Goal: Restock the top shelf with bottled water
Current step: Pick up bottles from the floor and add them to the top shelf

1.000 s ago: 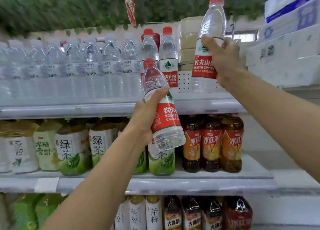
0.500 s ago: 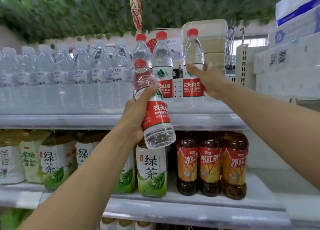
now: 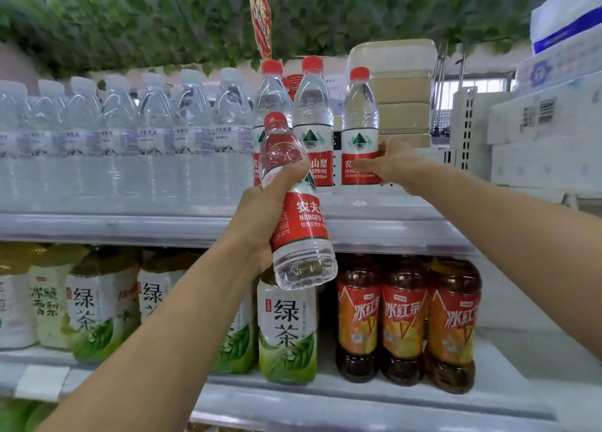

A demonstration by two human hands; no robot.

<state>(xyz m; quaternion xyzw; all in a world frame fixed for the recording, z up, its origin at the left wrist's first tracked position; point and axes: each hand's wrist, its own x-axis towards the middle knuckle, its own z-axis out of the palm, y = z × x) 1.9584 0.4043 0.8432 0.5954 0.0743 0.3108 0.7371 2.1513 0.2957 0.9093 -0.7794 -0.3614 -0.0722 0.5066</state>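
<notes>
My left hand (image 3: 264, 216) grips a red-labelled water bottle (image 3: 298, 223) with a red cap, tilted in front of the top shelf (image 3: 130, 226). My right hand (image 3: 395, 163) holds the label of a second red-capped water bottle (image 3: 360, 122), which stands upright on the top shelf at the right end of the row. Two more red-capped bottles (image 3: 312, 119) stand just left of it. A long row of clear white-capped water bottles (image 3: 130, 138) fills the shelf's left part.
Stacked beige boxes (image 3: 400, 86) stand behind the right bottle, and white cartons (image 3: 537, 138) lie at the far right. The lower shelf holds green tea bottles (image 3: 286, 327) and iced red tea bottles (image 3: 404, 324). Green leaves hang overhead.
My right hand brought its bottle down from above and stood it on the top shelf beside the other red-capped bottles. My left hand kept its bottle in roughly the same place.
</notes>
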